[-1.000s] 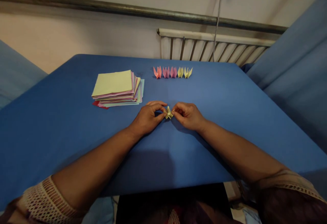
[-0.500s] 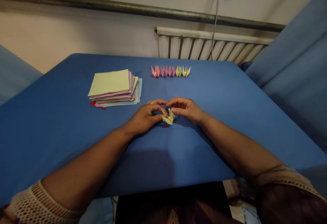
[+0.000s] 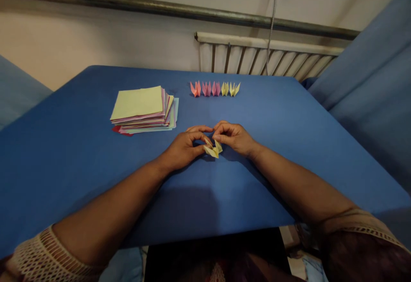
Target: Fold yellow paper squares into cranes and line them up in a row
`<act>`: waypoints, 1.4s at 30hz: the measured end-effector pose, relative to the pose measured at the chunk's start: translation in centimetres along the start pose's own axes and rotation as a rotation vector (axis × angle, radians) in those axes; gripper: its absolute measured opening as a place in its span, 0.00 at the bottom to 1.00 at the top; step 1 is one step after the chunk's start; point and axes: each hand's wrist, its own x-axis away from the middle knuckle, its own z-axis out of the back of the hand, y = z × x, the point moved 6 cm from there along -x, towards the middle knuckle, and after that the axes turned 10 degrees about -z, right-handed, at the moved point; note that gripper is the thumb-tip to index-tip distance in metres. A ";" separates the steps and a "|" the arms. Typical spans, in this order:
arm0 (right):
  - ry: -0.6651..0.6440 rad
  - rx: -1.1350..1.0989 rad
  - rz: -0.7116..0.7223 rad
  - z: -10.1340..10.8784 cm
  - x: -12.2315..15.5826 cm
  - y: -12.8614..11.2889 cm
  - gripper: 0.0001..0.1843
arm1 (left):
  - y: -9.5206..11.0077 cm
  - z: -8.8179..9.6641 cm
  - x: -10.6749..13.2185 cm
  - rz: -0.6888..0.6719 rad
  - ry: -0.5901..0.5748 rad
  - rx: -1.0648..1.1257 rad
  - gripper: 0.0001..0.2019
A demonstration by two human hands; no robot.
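Note:
A pale yellow origami crane (image 3: pixel 213 151) is held low over the blue table, in front of me. My left hand (image 3: pixel 186 148) pinches its left side between thumb and index finger. Thumb and forefinger of my right hand (image 3: pixel 236 137) are closed on its upper right point. The fingertips of both hands almost meet just behind the folded paper and cover part of it. Farther back stands a row of small folded cranes: an orange-pink crane (image 3: pixel 195 89), two magenta-pink cranes (image 3: pixel 211 89) and two yellow cranes (image 3: pixel 230 89).
To the left lies a thick stack of coloured paper (image 3: pixel 138 104), yellow on top, with a red sheet (image 3: pixel 122 131) poking out underneath. The blue table (image 3: pixel 272 179) ends near a radiator (image 3: pixel 250 52) and a wall pipe (image 3: pixel 160 8). A blue curtain (image 3: pixel 372 72) hangs at the right.
The yellow crane has tilted and shifted slightly right in my fingers. My right fingertips have moved a little on its upper point. The row of cranes and the paper stack have stayed put.

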 end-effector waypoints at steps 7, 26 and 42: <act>0.142 0.183 0.156 0.1 0.5 -1.3 0.10 | 0.3 0.3 0.1 -0.023 0.096 -0.038 0.07; 0.260 0.222 0.098 1.3 0.6 0.1 0.11 | -0.6 1.5 0.2 -0.138 0.209 -0.352 0.06; 0.285 0.591 0.030 0.2 0.5 0.8 0.04 | -2.7 1.4 0.0 0.018 0.119 -0.330 0.05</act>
